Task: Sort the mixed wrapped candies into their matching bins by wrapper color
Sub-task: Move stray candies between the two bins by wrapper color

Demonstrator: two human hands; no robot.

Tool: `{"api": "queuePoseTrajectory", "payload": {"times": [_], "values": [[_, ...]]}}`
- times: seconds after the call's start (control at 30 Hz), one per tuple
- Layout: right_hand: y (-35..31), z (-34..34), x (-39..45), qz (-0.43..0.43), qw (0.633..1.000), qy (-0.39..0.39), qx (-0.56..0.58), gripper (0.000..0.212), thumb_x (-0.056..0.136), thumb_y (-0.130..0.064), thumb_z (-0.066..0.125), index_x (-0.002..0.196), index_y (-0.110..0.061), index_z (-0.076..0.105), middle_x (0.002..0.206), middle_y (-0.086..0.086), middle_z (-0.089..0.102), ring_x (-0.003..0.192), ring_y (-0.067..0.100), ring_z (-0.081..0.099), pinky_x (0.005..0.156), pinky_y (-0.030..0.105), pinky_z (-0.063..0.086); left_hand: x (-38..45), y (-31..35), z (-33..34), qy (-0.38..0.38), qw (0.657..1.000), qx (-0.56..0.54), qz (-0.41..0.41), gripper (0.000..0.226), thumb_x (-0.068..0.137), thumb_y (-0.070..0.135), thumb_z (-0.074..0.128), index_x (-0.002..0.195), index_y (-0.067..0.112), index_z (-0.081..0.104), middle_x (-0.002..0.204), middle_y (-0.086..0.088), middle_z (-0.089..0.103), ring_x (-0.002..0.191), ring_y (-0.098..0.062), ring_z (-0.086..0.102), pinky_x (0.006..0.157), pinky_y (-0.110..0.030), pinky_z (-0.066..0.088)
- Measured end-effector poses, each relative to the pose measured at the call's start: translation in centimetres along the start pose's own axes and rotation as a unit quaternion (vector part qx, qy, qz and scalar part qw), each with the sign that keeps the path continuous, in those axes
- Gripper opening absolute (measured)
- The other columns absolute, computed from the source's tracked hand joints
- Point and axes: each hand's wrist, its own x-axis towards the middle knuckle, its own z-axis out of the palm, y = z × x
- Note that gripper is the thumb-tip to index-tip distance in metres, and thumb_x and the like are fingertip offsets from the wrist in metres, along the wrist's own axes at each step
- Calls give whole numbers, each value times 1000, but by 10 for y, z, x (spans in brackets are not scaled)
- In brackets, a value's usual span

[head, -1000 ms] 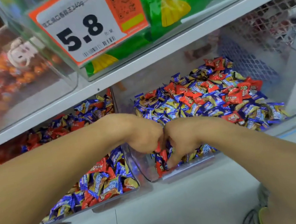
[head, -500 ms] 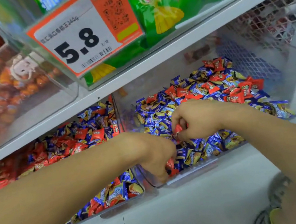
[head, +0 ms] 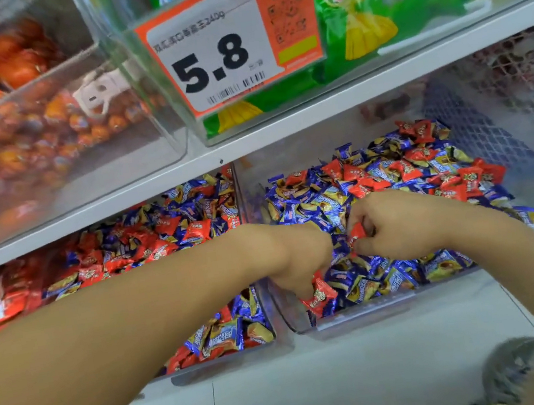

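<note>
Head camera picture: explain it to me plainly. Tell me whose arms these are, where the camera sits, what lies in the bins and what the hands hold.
There is no machine here. A person wears one camera on the head, looking forward and down, so both bare arms reach in from below. The left hand and the right hand are in the right clear bin, full of mixed blue candies and red ones. The right hand pinches a red candy; the left grips red candies near the front wall. The left bin holds the same mix. Above hangs a price tag reading 5.8.
</note>
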Motion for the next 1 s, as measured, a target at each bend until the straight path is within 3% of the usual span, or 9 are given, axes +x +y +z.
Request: {"api": "queuePoseTrajectory", "payload": {"times": [0.13,0.3,0.4,0.47,0.57,0.67,0.77,0.9,1.0], "values": [[-3,-2,0,-21,995,-34,92,11,89,-22,67,94,-32,67,77,11,71,60,20,59,60,33,47,-5,-9,-8,64,995,-75,-7,22,85,28,68,75,10,60,64,-4,51,58,-21,44,56,-32,39],[-1,-10,-1,54,972,-60,220,18,101,-14,50,102,-18,67,77,-2,72,56,9,59,51,24,43,-12,-21,-11,218,946,-236,-41,22,84,29,71,71,13,61,61,-3,55,54,-14,46,53,-30,38],[-7,-17,-3,80,876,-14,474,48,104,-45,37,104,-4,62,83,14,67,59,17,56,53,29,40,-13,-22,-11,306,891,-328,-76,19,83,22,70,72,15,57,64,3,62,59,-14,58,57,-29,47],[-11,-19,-4,59,843,3,535,61,97,-58,40,105,-3,63,83,13,65,61,17,56,53,28,40,-16,-17,-9,326,835,-439,-60,15,84,13,71,78,9,57,70,-3,71,66,-16,71,65,-34,58],[-15,-13,-10,17,836,9,548,34,100,-35,53,108,-4,63,82,8,62,62,12,55,53,24,44,-25,-6,0,379,761,-525,-39,16,80,5,74,77,6,59,71,-13,72,64,-22,71,66,-38,60],[-15,-6,-16,31,739,-12,673,19,100,-17,52,111,-3,60,78,8,60,61,11,55,52,19,48,-40,7,16,442,737,-509,-45,9,85,13,72,83,14,63,70,-3,66,61,-18,60,65,-36,53],[-31,-2,-24,50,654,2,755,12,93,-14,55,103,-7,59,73,7,58,60,12,55,49,18,47,-61,15,34,497,720,-480,-56,6,95,13,58,95,19,57,75,12,54,59,1,47,59,-13,38],[-77,-1,-20,12,705,78,705,8,98,-8,52,104,-6,58,74,8,63,64,17,60,53,22,49,-97,0,70,565,671,-467,-110,21,98,6,46,105,22,56,85,16,52,61,10,48,58,-6,35],[-129,-1,1,-27,760,96,642,9,101,-6,48,102,-3,57,80,10,61,69,22,63,62,26,55,-123,-34,97,606,619,-455,-206,28,94,5,49,90,30,63,81,10,48,54,4,48,52,-10,34]]}}
